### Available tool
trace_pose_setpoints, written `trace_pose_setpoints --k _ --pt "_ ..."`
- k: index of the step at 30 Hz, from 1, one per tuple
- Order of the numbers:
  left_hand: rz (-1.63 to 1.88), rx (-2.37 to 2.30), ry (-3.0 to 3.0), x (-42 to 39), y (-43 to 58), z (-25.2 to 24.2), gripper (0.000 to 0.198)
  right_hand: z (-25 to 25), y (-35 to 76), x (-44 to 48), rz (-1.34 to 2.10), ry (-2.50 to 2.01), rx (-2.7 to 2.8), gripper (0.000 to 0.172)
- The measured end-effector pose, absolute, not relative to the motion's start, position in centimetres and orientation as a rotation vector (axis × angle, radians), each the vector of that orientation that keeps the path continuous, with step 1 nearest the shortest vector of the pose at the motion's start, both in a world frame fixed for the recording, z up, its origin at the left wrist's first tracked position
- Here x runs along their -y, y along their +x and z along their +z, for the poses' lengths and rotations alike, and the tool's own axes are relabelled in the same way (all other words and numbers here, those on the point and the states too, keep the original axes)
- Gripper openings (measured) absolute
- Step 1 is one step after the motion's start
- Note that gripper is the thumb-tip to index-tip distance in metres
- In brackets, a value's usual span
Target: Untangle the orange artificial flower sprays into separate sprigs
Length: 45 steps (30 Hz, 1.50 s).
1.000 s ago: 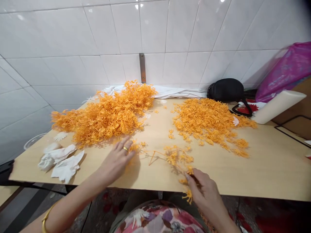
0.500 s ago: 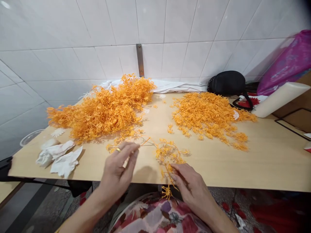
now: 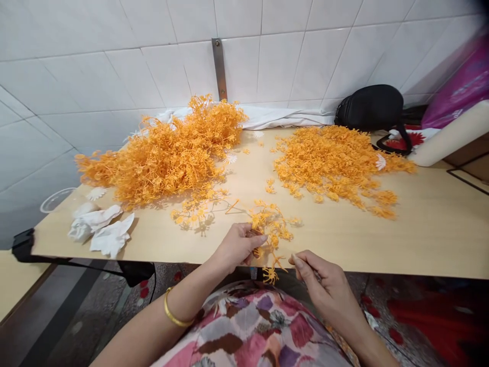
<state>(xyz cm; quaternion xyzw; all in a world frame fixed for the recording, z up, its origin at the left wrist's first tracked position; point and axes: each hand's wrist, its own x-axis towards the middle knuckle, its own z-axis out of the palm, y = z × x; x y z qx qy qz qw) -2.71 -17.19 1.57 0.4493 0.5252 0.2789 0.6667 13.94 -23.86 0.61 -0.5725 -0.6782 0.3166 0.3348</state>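
Note:
An orange plastic flower sprig with branching stems and small spiky heads lies at the table's front edge, its lowest head hanging over the edge. My left hand is closed on the sprig's stem, thumb and fingers around it. To its right, my right hand has thumb and forefinger pressed together beside the sprig's lower end; whatever is between them is too small to make out. A loose orange stem piece lies beyond my left hand, close to another thin sprig.
A tall heap of orange sprigs stands at the back left. Loose orange flower heads are spread at the back right. Crumpled white tissues lie at the left, a black pouch and a white roll at the right.
My left hand has moved right, from near the loose stem piece onto the sprig. My right hand has drawn off the sprig, a little right and down. The view has tilted down.

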Motion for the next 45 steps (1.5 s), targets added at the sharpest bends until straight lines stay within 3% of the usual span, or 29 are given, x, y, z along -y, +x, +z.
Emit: trace_pose_setpoints --k 5,9,12,20,24,29,37,45 --pt "0.777 -1.191 0.966 16.5 -1.8 1.0 0.020 0.2 14.6 24.5 0.975 -1.526 1.760 0.032" --pt "0.902 -1.175 0.913 16.7 -1.6 0.6 0.023 -0.1 14.4 24.6 1.512 -1.430 1.412 0.035" --pt "0.925 -1.131 0.953 17.2 -1.2 0.5 0.023 0.0 13.3 24.3 1.702 -1.263 1.079 0.031" --pt "0.916 -1.180 1.279 18.9 -1.6 0.6 0.020 -0.7 12.6 23.1 1.517 -1.205 1.008 0.024" --pt "0.878 -1.142 0.991 18.6 -2.3 1.1 0.023 -0.6 13.2 23.1 1.355 -1.253 1.127 0.021" --pt "0.755 -0.786 0.504 17.7 -1.9 1.7 0.027 0.0 13.2 23.0 1.535 -1.119 1.195 0.020" --pt "0.759 -0.867 0.451 17.6 -0.4 1.7 0.023 -0.1 13.4 23.4 1.398 -1.301 1.551 0.015" --pt "0.858 -0.913 0.730 18.0 -0.8 1.1 0.019 0.6 15.7 21.4 1.262 -1.311 1.223 0.029"
